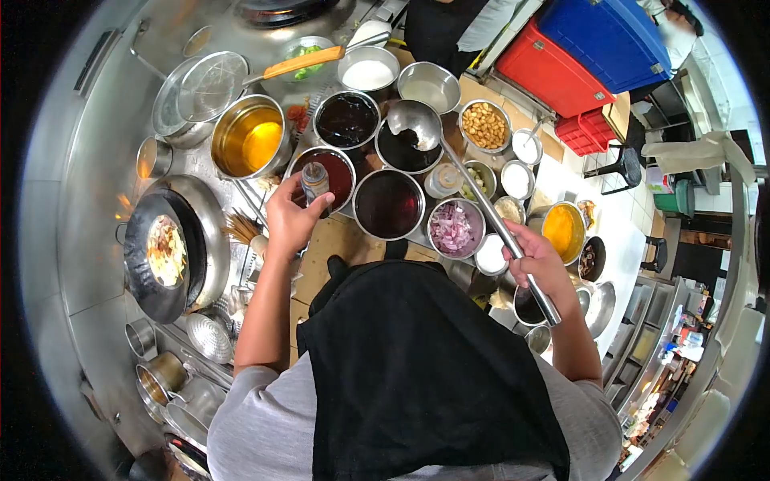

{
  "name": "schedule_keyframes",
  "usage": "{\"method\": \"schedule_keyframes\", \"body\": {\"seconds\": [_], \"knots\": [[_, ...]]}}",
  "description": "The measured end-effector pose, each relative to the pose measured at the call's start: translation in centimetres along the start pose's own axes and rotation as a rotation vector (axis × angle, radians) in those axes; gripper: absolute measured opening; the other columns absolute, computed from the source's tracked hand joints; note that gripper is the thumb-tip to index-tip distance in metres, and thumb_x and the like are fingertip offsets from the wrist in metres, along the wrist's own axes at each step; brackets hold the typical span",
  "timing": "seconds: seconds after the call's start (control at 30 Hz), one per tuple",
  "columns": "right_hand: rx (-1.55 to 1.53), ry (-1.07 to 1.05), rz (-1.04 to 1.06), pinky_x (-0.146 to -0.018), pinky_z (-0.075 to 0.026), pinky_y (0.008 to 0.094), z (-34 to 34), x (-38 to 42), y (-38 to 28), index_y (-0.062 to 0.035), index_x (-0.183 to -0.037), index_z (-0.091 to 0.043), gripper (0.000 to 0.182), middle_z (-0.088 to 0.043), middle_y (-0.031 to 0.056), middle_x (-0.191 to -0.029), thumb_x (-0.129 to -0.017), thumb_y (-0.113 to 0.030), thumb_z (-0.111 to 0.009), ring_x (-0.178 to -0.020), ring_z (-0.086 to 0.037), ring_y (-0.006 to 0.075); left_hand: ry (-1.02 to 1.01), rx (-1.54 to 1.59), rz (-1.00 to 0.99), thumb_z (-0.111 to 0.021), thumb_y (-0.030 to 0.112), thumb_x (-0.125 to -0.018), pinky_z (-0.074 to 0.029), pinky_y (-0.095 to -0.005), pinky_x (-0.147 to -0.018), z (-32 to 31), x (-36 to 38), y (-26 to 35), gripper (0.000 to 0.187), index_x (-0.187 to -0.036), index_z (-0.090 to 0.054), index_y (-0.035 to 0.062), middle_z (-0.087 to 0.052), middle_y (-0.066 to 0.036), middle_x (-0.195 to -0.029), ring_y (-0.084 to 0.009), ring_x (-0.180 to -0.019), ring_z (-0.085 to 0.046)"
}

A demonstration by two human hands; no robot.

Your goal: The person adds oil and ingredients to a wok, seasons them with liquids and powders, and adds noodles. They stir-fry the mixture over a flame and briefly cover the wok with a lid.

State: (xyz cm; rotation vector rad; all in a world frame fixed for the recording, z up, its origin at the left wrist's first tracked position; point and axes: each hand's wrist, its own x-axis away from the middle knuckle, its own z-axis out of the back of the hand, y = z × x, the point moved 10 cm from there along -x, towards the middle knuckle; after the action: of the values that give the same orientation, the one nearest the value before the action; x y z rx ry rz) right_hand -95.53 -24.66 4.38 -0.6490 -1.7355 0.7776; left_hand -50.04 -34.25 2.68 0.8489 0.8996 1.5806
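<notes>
left hand (290, 218) is wrapped around a small bottle (315, 183), fingers closed on its lower body, cap end pointing away from the person. the bottle sits at the top of the hand, over the near rim of a steel pot of dark red sauce (329, 170). whether it touches the rim, cannot tell.

right hand (536, 260) is clenched on the long steel handle of a ladle (469, 188), gripping near the handle's far end. the handle runs up and to the left from the fist, and the ladle bowl hangs well away from the hand, over a pot of black sauce (403, 151); a little dark liquid shows in the bowl.

between the two hands: a pot of dark brown liquid (389, 204) and a bowl of chopped red onion (451, 228), the latter just beside the ladle handle. further back, a pot of thick dark sauce (346, 120), a pot of yellow oil (250, 138), a bowl of white liquid (368, 74) and a bowl of fried nuts (484, 125). a strainer with a wooden handle (212, 86) lies across the back.

to the left of the left hand, well apart, a wok (164, 252) holds pale food on the stove. a pot of orange sauce (563, 231) stands just right of the right hand. the person wears a black apron (417, 369).
</notes>
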Motion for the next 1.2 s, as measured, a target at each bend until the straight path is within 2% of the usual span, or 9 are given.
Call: {"method": "schedule_keyframes", "body": {"seconds": [0.17,0.4,0.5,0.6,0.93,1.07,1.1,1.13,1.2], "knots": [[-0.201,-0.025,0.055,-0.049,-0.043,0.0234,-0.1,0.9,0.4,-0.0035,-0.166,-0.036,0.090,-0.058,0.0102,-0.104,-0.079,0.012,-0.054,-0.057,-0.051,0.0092,-0.020,-0.007,-0.014,-0.093,0.016,-0.079,-0.059,-0.0377,-0.091,0.8,0.8,-0.3,0.055,-0.126,-0.072,-0.0040,-0.080,-0.017,-0.107,-0.0239,-0.096,-0.076],[-0.206,-0.033,0.135,-0.047,-0.046,0.0248,-1.2,3.6,0.3,-0.0034,-0.166,-0.035,0.090,-0.059,0.0121,-0.105,-0.080,0.010,-0.058,-0.058,-0.051,0.0104,0.038,-0.035,-0.088,-0.094,0.017,-0.077,-0.058,-0.0380,-0.092,3.3,2.3,-2.1,0.055,-0.125,-0.073,-0.0024,-0.079,-0.016,-0.110,-0.0262,-0.099,-0.075],[-0.279,-0.047,0.174,-0.045,-0.046,0.0242,-2.3,4.5,0.3,-0.0018,-0.166,-0.033,0.092,-0.061,0.0134,-0.108,-0.084,0.001,-0.073,-0.057,-0.051,0.0105,0.054,-0.033,-0.098,-0.094,0.017,-0.077,-0.058,-0.0381,-0.093,4.7,3.3,-3.0,0.056,-0.125,-0.073,-0.0027,-0.078,-0.017,-0.110,-0.0279,-0.099,-0.075],[-0.293,-0.042,0.205,-0.043,-0.045,0.0237,-3.9,5.3,0.2,0.0004,-0.166,-0.032,0.092,-0.061,0.0134,-0.107,-0.084,-0.001,-0.075,-0.056,-0.050,0.0101,0.078,-0.022,-0.122,-0.094,0.017,-0.076,-0.058,-0.0385,-0.094,6.8,4.7,-3.3,0.056,-0.124,-0.073,-0.0032,-0.077,-0.018,-0.110,-0.0291,-0.100,-0.075],[-0.458,-0.048,0.257,-0.043,-0.042,0.0210,-10.7,6.3,2.1,0.0008,-0.164,-0.034,0.084,-0.057,0.0176,-0.111,-0.084,0.003,-0.062,-0.056,-0.048,0.0074,0.164,0.014,-0.053,-0.091,0.014,-0.076,-0.056,-0.0387,-0.094,16.1,10.6,-10.3,0.051,-0.121,-0.074,-0.0029,-0.075,-0.017,-0.109,-0.0307,-0.098,-0.073],[-0.519,-0.072,0.197,-0.040,-0.041,0.0201,-16.6,6.9,2.1,0.0017,-0.165,-0.030,0.086,-0.055,0.0187,-0.109,-0.084,0.004,-0.059,-0.054,-0.047,0.0076,0.141,0.111,0.133,-0.092,0.014,-0.079,-0.060,-0.0380,-0.086,19.8,14.1,-15.5,0.056,-0.128,-0.071,-0.0003,-0.077,-0.014,-0.110,-0.0234,-0.094,-0.075],[-0.524,-0.095,0.170,-0.040,-0.041,0.0208,-18.2,6.6,2.4,0.0019,-0.166,-0.028,0.088,-0.054,0.0193,-0.108,-0.083,0.004,-0.058,-0.054,-0.047,0.0075,0.199,0.074,0.131,-0.093,0.012,-0.080,-0.061,-0.0363,-0.081,21.6,15.4,-14.2,0.063,-0.135,-0.067,0.0000,-0.077,-0.012,-0.105,-0.0196,-0.092,-0.075],[-0.491,-0.141,0.154,-0.039,-0.041,0.0212,-20.3,6.2,2.4,0.0016,-0.166,-0.028,0.089,-0.054,0.0195,-0.108,-0.082,0.005,-0.058,-0.053,-0.047,0.0075,0.237,0.105,0.118,-0.093,0.011,-0.079,-0.061,-0.0347,-0.081,22.6,16.3,-15.9,0.064,-0.134,-0.064,-0.0017,-0.077,-0.011,-0.101,-0.0177,-0.092,-0.074],[-0.417,-0.233,0.116,-0.039,-0.041,0.0213,-24.3,4.9,2.7,0.0016,-0.166,-0.028,0.089,-0.054,0.0197,-0.108,-0.083,0.004,-0.059,-0.052,-0.048,0.0075,0.285,0.117,0.114,-0.092,0.009,-0.082,-0.058,-0.0321,-0.081,24.7,18.6,-18.1,0.050,-0.124,-0.065,0.0000,-0.077,-0.008,-0.100,-0.0142,-0.088,-0.071]]}}
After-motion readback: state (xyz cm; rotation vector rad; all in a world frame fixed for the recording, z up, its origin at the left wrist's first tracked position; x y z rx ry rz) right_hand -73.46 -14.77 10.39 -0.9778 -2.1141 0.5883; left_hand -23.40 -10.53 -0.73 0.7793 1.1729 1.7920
